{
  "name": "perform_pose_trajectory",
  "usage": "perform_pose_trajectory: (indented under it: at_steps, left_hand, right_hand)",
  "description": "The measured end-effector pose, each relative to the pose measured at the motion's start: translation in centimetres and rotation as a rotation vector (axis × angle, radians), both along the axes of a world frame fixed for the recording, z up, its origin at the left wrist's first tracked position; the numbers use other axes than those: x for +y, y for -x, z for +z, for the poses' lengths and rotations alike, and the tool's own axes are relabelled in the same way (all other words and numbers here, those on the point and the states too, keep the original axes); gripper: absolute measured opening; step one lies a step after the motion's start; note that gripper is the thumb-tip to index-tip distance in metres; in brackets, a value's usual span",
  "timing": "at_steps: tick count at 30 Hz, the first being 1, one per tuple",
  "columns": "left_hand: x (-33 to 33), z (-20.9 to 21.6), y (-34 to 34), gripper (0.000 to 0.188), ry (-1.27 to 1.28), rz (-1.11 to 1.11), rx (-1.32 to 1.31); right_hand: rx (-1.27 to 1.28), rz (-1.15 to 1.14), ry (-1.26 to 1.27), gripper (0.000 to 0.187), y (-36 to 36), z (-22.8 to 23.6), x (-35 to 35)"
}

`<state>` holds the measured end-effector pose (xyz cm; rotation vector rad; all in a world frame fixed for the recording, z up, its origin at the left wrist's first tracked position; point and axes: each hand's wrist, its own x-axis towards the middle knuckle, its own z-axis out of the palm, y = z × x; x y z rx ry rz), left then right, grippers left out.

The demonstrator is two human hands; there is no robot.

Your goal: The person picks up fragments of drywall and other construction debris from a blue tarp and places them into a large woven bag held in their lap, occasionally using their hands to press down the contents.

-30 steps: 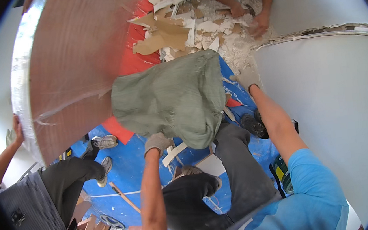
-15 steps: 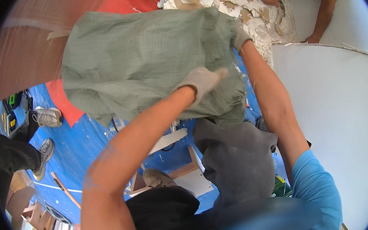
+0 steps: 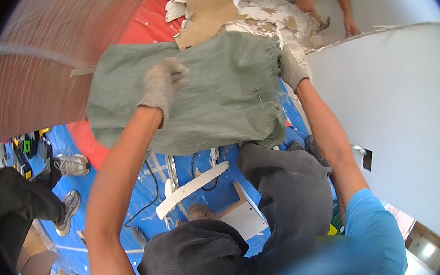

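Note:
A grey-green woven sack [image 3: 209, 85] lies spread flat in front of me, its frayed mouth at the right. My right hand [image 3: 293, 70], in a beige knit glove, is closed on that frayed edge. Over the left-middle part of the sack is my left hand [image 3: 166, 81], gloved the same way, its fingers curled in and slightly blurred. No cloth bunches up around the left fingers, and I see nothing in them.
Blue sheeting [image 3: 130, 199] covers the floor, with a white strip [image 3: 193, 189] and a cable on it. Broken plaster and brown paper [image 3: 210, 11] lie beyond the sack. A co-worker's hand [image 3: 303, 1] holds a hammer [image 3: 320, 20] there. Another person's shoes [image 3: 71, 165] stand at left; white panel [image 3: 385, 90] at right.
My left hand has moved left across the sack, away from the frayed mouth, and its fingers have curled. The right hand keeps its grip on the edge. The sack lies flatter.

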<state>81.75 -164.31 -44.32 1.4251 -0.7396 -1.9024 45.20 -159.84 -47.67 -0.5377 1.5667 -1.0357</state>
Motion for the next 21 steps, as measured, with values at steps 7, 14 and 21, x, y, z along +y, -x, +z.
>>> perform_pose_trajectory:
  at_steps: [7,14,21]
  left_hand:
    - [11.4,2.8,14.1,0.091,0.392,-0.419,-0.315]
    - [12.4,-1.8,11.7,0.101,1.043,-0.953,-1.295]
    - [7.4,-1.9,1.5,0.084,0.413,-1.328,-1.492]
  right_hand:
    - [0.629,-0.063,-0.010,0.071,0.1,8.1,5.2]
    - [1.673,0.084,0.459,0.114,1.1,22.0,8.7]
    - [1.266,0.107,0.340,0.136,2.8,27.8,8.3]
